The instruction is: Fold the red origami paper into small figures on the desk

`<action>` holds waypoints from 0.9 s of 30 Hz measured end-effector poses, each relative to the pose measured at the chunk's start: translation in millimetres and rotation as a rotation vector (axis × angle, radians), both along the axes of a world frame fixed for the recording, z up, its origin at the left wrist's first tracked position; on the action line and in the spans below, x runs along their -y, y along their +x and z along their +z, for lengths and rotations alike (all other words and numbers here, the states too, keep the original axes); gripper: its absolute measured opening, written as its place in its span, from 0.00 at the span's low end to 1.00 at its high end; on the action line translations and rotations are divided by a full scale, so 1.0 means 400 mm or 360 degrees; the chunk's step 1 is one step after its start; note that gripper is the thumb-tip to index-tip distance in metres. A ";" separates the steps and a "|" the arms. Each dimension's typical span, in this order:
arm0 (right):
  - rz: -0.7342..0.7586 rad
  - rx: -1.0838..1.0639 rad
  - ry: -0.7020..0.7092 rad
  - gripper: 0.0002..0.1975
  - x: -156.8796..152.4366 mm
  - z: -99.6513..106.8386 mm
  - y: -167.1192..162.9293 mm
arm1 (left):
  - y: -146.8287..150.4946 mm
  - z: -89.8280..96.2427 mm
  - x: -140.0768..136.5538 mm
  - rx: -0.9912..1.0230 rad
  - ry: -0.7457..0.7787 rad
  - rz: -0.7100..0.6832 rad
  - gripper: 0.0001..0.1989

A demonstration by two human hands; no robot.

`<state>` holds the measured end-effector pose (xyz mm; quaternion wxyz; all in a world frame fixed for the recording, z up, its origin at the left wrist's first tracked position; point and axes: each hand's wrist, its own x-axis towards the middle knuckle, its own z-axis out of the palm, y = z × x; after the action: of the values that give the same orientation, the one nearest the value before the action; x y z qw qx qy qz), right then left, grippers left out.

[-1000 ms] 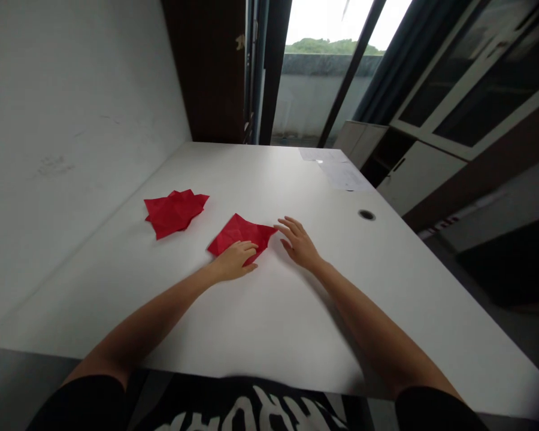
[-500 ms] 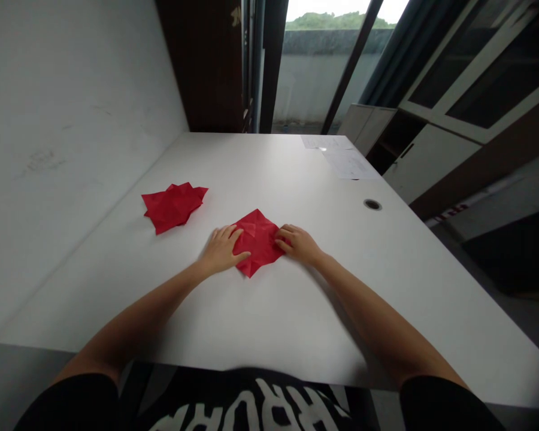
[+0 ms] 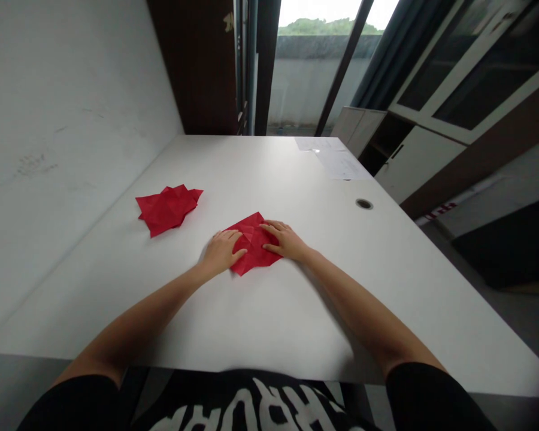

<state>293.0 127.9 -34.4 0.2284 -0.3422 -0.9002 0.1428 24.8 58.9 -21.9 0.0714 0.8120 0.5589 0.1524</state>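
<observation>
A creased sheet of red paper (image 3: 252, 244) lies on the white table in front of me, its corners spread out. My left hand (image 3: 222, 250) rests on its left edge, fingers stretched and thumb apart. On the right part of the paper lies my right hand (image 3: 285, 240), its fingers extended over the surface and the thumb spread below them. Both palms hide the paper's side edges. A second piece of folded red paper (image 3: 168, 209), with several pointed corners, sits farther back to the left, touched by neither hand.
The white table (image 3: 260, 317) runs along a wall (image 3: 72, 120) on the left. White printed sheets (image 3: 341, 163) lie at its far right, behind a round cable hole (image 3: 364, 204). Cabinets (image 3: 420, 158) stand beyond the right edge, and a glass door (image 3: 314, 84) is behind.
My right hand has moved left onto the red paper and its fingers have straightened out from a curled hold at the edge. My left hand stays at the left side. The view has shifted slightly.
</observation>
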 end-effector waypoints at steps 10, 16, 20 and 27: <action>-0.0126 -0.0745 -0.0448 0.21 -0.046 -0.008 0.009 | -0.023 -0.051 -0.066 0.0045 -0.0057 -0.0206 0.44; -0.0152 -0.0715 -0.0525 0.18 -0.095 -0.013 0.006 | -0.061 -0.025 -0.173 0.0122 -0.0062 -0.0300 0.35; -0.0125 -0.0723 -0.0414 0.18 -0.094 -0.015 -0.002 | -0.062 -0.022 -0.198 0.0251 -0.0021 -0.0286 0.32; -0.0133 -0.0733 -0.0064 0.19 -0.051 0.014 -0.018 | -0.066 -0.018 -0.179 0.0510 -0.0009 -0.0203 0.17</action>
<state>285.8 148.1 -28.9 0.4266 -0.3421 -0.8063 0.2256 -1.5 130.6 -29.2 0.1714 0.8110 0.4880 0.2734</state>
